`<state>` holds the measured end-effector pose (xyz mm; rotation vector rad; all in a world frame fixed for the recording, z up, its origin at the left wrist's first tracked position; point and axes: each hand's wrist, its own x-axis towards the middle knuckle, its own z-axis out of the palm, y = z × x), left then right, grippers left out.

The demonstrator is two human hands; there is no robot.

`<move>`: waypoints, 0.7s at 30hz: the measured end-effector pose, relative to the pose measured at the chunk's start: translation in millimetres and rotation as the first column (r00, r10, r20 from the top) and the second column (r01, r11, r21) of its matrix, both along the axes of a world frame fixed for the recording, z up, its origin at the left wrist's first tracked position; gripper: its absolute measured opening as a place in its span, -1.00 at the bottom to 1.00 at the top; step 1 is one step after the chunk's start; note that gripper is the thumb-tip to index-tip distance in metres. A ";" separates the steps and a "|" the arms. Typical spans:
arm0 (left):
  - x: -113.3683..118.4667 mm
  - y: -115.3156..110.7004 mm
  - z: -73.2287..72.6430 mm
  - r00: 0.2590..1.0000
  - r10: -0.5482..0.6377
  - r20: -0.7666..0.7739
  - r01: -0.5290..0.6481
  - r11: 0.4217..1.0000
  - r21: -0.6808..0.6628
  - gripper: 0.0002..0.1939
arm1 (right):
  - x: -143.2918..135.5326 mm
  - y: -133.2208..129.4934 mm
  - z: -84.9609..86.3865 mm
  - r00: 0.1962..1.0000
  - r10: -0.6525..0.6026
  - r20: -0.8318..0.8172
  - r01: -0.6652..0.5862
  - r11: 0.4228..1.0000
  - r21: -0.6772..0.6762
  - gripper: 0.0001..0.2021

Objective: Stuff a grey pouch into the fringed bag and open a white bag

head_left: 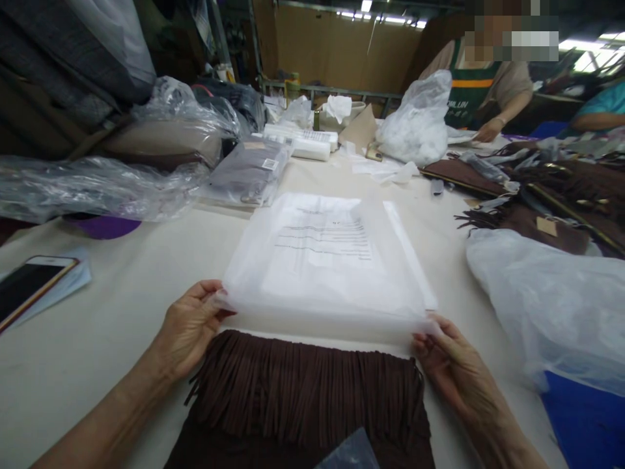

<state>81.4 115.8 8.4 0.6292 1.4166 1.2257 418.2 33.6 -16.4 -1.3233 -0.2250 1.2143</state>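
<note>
Head view shows the left hand [188,326] and right hand [452,365] each pinching a near corner of a thin white bag [325,260], fingers pressed together on the film, thumbs on top. The bag lies flat on the table [117,312], printed text showing through it, its near edge just beyond the fringe [303,384] of a brown suede piece that lies closest to the person. Left of the bag, well apart, a phone [29,286] rests on paper; beyond the bag sit packed items in clear plastic [251,172]; right of it lies a crumpled plastic sheet [551,299] and more brown fringed pieces [532,218]. A co-worker's hand [488,130] works far beyond the bag. The film looks slippery and limp: I judge a corner could slide out of a pinch, or the fringe could snag and bunch at the bag's edge.
</note>
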 end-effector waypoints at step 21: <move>-10.9 -2.9 -7.4 0.996 -0.003 -0.095 -0.001 0.999 -0.046 -0.67 | -2.1 -35.5 -5.3 0.675 0.352 0.648 -0.272 0.936 -0.225 -0.65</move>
